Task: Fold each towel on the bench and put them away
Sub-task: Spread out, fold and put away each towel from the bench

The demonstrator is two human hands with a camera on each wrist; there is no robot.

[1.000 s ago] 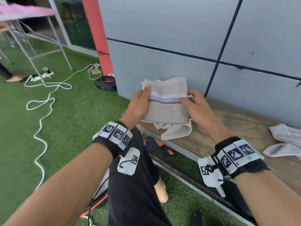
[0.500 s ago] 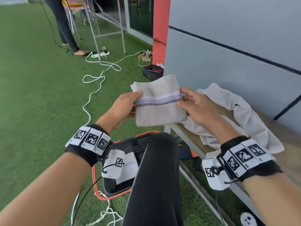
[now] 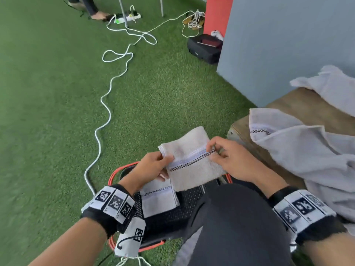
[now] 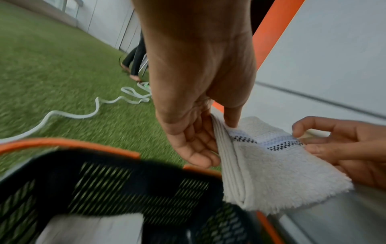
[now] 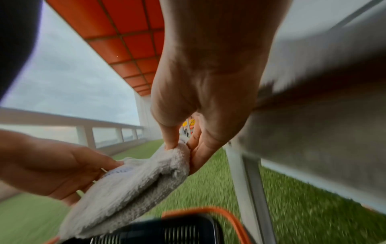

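A folded beige towel (image 3: pixel 192 160) with a checkered stripe hangs in the air above a black mesh basket with an orange rim (image 3: pixel 115 176). My left hand (image 3: pixel 153 166) pinches its left edge, thumb on top. My right hand (image 3: pixel 224 156) pinches its right edge. In the left wrist view the folded towel (image 4: pixel 271 165) shows stacked layers between my thumb and fingers. The right wrist view shows the folded towel (image 5: pixel 133 180) pinched at its corner above the basket rim (image 5: pixel 208 211). Another folded towel (image 3: pixel 159 198) lies inside the basket.
Unfolded grey towels (image 3: pixel 307 150) lie heaped on the wooden bench (image 3: pixel 297 106) to the right. My dark-clothed knee (image 3: pixel 236 217) is beside the basket. A white cable (image 3: pixel 107 104) snakes over green turf, and a black bag (image 3: pixel 205 48) sits by the grey wall.
Both hands have carried the folded towel leftward and down from over the bench to above the basket. My view has tilted down with it.
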